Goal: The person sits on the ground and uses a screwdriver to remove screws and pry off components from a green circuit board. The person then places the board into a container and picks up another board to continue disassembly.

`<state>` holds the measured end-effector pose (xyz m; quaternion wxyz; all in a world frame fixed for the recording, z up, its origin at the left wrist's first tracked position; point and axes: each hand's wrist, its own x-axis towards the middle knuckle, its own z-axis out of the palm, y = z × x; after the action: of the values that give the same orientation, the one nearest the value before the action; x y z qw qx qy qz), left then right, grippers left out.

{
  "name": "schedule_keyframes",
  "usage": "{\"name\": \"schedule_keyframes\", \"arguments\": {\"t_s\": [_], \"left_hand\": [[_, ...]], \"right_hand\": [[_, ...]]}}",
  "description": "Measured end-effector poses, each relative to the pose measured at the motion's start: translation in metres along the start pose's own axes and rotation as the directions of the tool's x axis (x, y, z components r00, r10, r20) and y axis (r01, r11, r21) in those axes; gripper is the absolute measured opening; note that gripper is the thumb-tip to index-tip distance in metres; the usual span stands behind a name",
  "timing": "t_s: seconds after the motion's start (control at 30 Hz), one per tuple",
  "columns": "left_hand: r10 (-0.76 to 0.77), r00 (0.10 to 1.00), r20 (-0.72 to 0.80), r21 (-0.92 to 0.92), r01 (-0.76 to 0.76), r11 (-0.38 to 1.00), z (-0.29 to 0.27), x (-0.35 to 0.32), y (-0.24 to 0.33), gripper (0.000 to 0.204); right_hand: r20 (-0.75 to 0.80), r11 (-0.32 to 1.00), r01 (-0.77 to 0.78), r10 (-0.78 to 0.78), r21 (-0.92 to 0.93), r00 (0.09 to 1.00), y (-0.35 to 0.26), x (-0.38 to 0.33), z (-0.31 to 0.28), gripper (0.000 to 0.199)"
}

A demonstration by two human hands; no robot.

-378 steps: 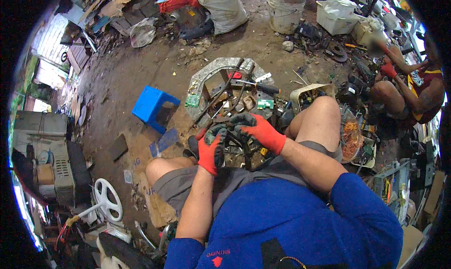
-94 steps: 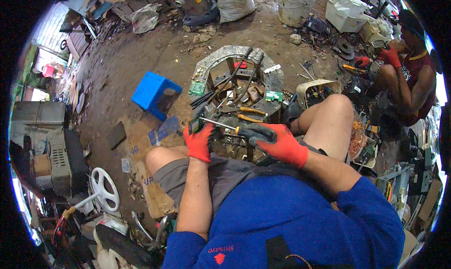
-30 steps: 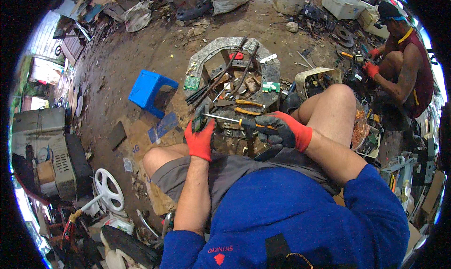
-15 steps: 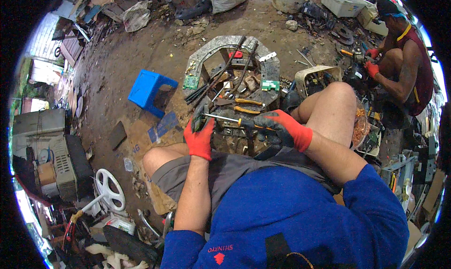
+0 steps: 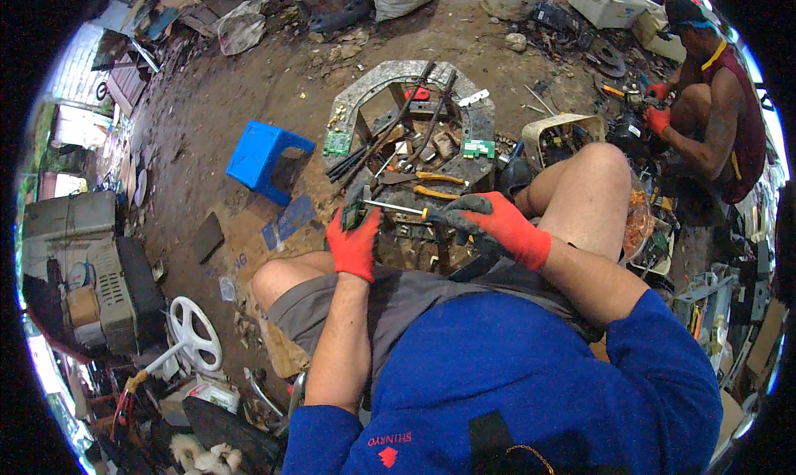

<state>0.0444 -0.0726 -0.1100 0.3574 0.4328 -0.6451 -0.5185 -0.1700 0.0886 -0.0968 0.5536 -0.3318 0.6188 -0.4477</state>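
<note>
My left hand (image 5: 355,243), in a red glove with dark fingers, is closed around a small dark part (image 5: 352,216) with some green on it; its exact kind is too small to tell. A screwdriver (image 5: 400,207) with a metal shaft is gripped in my right hand (image 5: 506,226), gloved the same way. Its tip meets the small part at my left fingers. Just beyond, orange-handled pliers (image 5: 439,192) lie on a grey eight-sided frame (image 5: 356,98). Green circuit boards (image 5: 478,149) rest on the frame's rim, and dark rods (image 5: 438,114) lean across it.
A blue stool (image 5: 255,162) stands left of the frame. To its right is a dirty beige bin (image 5: 543,131). Another person (image 5: 721,110) in red gloves crouches at the far right. A white steering-wheel-like ring (image 5: 195,334) stands among scrap at the lower left.
My right hand has shifted its grip slightly on the screwdriver, and its fingers hide more of the handle. The left hand has barely moved. At the lower left edge, a white furry animal has shifted.
</note>
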Motion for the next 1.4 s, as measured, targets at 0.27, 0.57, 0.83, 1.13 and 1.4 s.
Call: {"name": "schedule_keyframes", "arguments": {"t_s": [0.27, 0.57, 0.83, 1.13, 1.4], "left_hand": [[-0.046, 0.999, 0.025, -0.046, 0.047, 0.998, 0.0, 0.0, 0.0, 0.024], [-0.032, 0.999, 0.043, 0.026, 0.031, 0.999, 0.002, -0.002, 0.001, 0.024], [-0.077, 0.995, 0.065, -0.031, 0.079, 0.996, -0.001, 0.002, -0.01, 0.026], [-0.068, 0.995, 0.072, 0.154, 0.056, 0.987, 0.006, 0.0, 0.008, 0.04], [-0.036, 0.992, 0.123, 0.28, 0.0, 0.96, 0.009, 0.0, -0.013, 0.047]], "right_hand": [[-0.085, 0.971, 0.143, -0.161, -0.192, 0.983, 0.002, -0.004, 0.009, 0.042], [0.225, 0.98, 0.188, -0.197, 0.062, 0.954, 0.014, 0.012, -0.012, 0.046], [0.006, 0.524, 0.414, -0.615, -0.744, 0.789, -0.012, -0.014, 0.008, 0.057], [0.009, 0.895, -0.01, 0.016, -0.447, 1.0, -0.028, 0.002, -0.004, 0.052], [0.019, 0.823, 0.18, -0.202, -0.539, 0.979, 0.001, 0.012, 0.007, 0.06]]}}
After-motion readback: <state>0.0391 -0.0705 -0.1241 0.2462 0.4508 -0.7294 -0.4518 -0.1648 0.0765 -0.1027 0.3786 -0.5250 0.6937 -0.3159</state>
